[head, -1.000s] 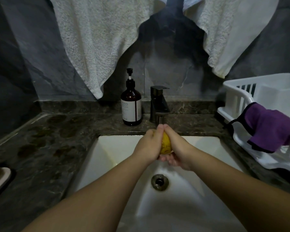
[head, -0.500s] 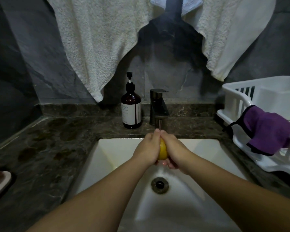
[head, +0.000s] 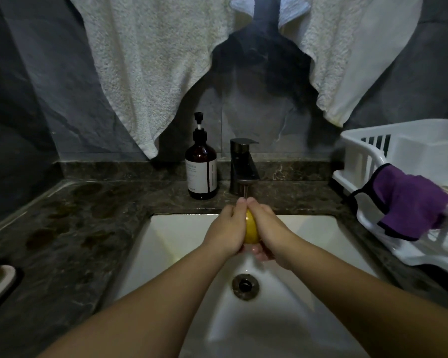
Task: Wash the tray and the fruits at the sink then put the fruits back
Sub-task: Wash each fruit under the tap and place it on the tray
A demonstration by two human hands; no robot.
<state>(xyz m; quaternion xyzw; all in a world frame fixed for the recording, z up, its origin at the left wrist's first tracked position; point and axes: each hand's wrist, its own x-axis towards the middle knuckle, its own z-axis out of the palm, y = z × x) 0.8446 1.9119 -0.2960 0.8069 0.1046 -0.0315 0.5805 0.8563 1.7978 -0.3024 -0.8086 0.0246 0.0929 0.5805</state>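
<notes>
Fingers [head: 239, 206] of both hands curl round a yellow fruit [head: 251, 228], likely a lemon, gripping it between the left hand [head: 228, 229] and right hand [head: 268, 229]. The fruit sits directly under the faucet [head: 243, 169], above the white sink [head: 166, 244] and its drain [head: 245, 286]. A thin stream appears to fall onto the fingertips. Judgement: the fruit is light and firm, but wet rind will be slippery; cupping it across its broad middle in the palm suits it better than a fingertip pinch. A tray edge [head: 0, 280] shows on the bench [head: 70, 228] at far left.
</notes>
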